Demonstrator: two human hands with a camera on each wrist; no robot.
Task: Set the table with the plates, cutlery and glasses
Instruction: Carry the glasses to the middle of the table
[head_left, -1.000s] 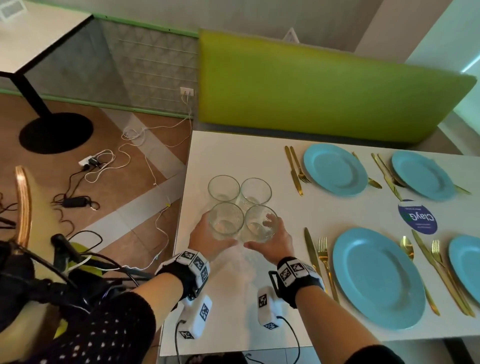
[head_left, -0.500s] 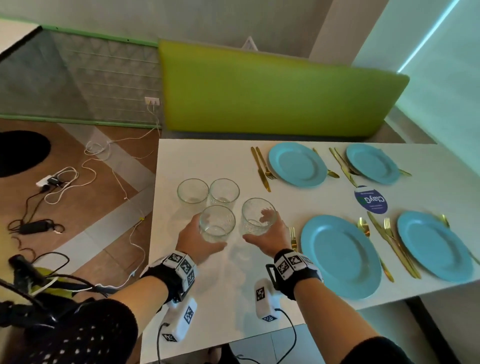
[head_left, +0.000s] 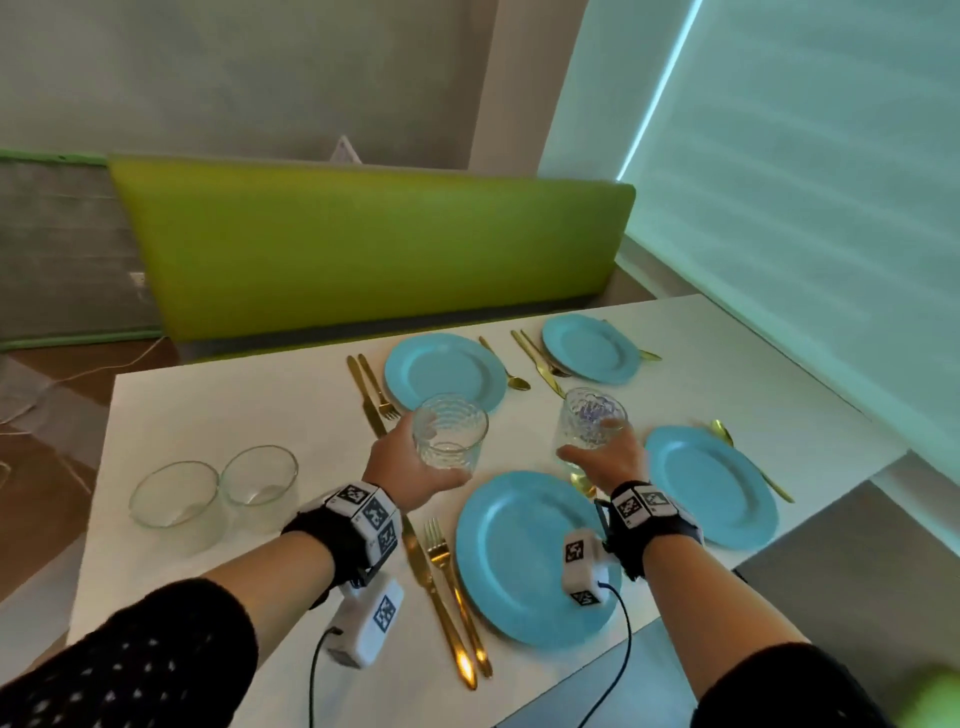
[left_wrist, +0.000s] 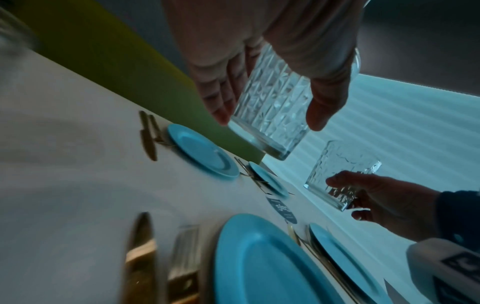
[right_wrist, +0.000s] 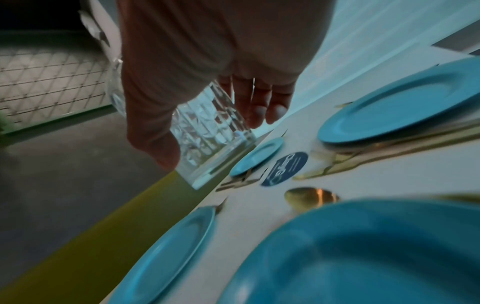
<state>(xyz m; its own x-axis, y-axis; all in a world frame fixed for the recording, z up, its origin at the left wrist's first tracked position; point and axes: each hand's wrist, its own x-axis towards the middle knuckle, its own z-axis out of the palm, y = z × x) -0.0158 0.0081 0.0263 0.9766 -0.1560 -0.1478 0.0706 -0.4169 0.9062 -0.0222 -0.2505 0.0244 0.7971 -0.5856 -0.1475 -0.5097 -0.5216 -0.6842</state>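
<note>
My left hand (head_left: 410, 462) grips a clear patterned glass (head_left: 451, 434) above the table, between the near plate (head_left: 524, 556) and the far left plate (head_left: 445, 371). In the left wrist view the fingers (left_wrist: 221, 96) and thumb wrap that glass (left_wrist: 272, 107). My right hand (head_left: 602, 457) holds a second patterned glass (head_left: 589, 421) in the air, between the near plate and the right plate (head_left: 711, 483). The right wrist view shows the same glass (right_wrist: 207, 133) clear of the table. Two more glasses (head_left: 218, 493) stand at the table's left. Gold cutlery (head_left: 447, 582) lies beside each plate.
The white table (head_left: 208, 405) carries several blue plates, one at the far right (head_left: 589, 348). A round blue sticker (right_wrist: 284, 168) lies between the plates. A green bench back (head_left: 374, 249) runs along the far side. A pale blind (head_left: 805, 182) hangs at the right.
Both hands have lifted their glasses away from the group at the left and carried them right, over the place settings. Two glasses stay behind.
</note>
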